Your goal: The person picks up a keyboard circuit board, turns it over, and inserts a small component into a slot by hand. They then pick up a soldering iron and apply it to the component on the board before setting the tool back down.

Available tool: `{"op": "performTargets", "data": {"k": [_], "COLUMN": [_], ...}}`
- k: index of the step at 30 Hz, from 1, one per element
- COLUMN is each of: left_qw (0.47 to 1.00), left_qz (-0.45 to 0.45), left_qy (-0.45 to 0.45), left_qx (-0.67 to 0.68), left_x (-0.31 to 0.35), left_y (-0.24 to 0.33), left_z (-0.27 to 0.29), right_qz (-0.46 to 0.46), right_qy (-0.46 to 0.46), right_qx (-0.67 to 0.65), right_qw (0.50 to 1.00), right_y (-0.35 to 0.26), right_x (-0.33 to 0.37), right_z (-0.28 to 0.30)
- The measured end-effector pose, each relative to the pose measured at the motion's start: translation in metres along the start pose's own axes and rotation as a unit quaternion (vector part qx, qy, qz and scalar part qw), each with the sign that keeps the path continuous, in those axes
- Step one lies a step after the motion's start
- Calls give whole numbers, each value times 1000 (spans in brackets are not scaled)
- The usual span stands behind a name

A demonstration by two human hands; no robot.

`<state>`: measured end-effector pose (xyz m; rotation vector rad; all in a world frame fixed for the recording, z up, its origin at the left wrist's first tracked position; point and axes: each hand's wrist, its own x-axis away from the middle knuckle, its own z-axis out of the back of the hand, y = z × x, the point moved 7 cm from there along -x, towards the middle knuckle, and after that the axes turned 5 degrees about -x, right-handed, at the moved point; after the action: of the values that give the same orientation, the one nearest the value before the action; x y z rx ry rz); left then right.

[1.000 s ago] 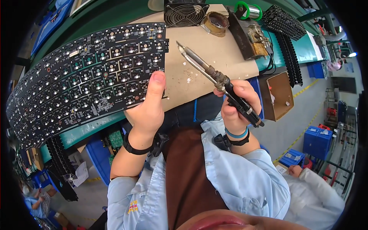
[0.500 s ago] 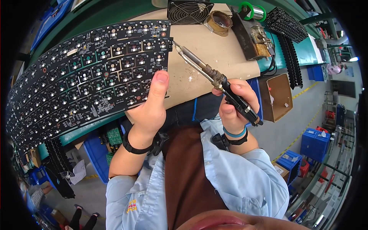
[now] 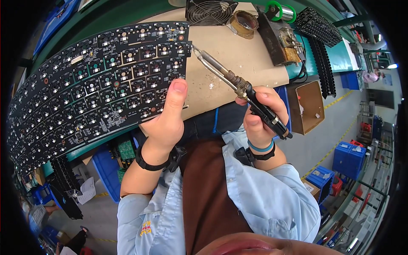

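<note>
A long black circuit board (image 3: 106, 85), covered with rows of small components, stretches from the far left to mid-view, slightly tilted. My left hand (image 3: 168, 112) grips its lower right corner, thumb on top and the other fingers hidden beneath. In my right hand (image 3: 264, 112) is a soldering iron (image 3: 238, 85) with a black handle and a thin tube along its shaft. Its tip meets, or comes very near, the small tab at the board's right edge; whether they touch I cannot tell.
Brown paper (image 3: 238, 55) covers the bench. Behind stand a black fan (image 3: 211, 12), a round tin (image 3: 243, 23), an iron stand (image 3: 278, 40) and a green-rimmed solder spool (image 3: 281, 12). Stacked black boards (image 3: 316, 26) lie at the far right. A cardboard box (image 3: 307, 108) sits beside the bench.
The board's left part has shifted very slightly. My hands and the soldering iron keep almost the same place. In the background at lower left, a person has moved.
</note>
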<state>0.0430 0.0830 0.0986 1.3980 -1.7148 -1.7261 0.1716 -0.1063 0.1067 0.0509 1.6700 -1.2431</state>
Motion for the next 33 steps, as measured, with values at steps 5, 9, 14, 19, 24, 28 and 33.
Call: {"op": "performTargets", "data": {"k": [5, 9, 14, 19, 24, 28, 33], "left_qw": [1000, 999, 999, 998, 997, 992, 969], "left_qz": [-19, -28, -30, -56, -70, -24, -26], "left_qy": [12, 0, -11, -14, 22, 61, -46], "left_qx": [-6, -15, -29, -34, -38, -103, -241], "left_x": [0, 2, 4, -1, -7, 7, 12], "left_y": [3, 6, 6, 10, 8, 5, 20], "left_z": [2, 1, 0, -1, 4, 30, 23], "right_qz": [4, 1, 9, 3, -2, -126, -285], "right_qy": [0, 0, -2, 8, 70, 162, 167], "right_qx": [-22, -28, -33, -33, 7, 55, 25], "right_qw": [1000, 1000, 999, 999, 998, 977, 943], "right_y": [0, -1, -3, -6, 15, 75, 151], "right_x": [-1, 0, -2, -4, 1, -18, 1], "right_z": [-2, -2, -1, 3, 31, 57, 111]}}
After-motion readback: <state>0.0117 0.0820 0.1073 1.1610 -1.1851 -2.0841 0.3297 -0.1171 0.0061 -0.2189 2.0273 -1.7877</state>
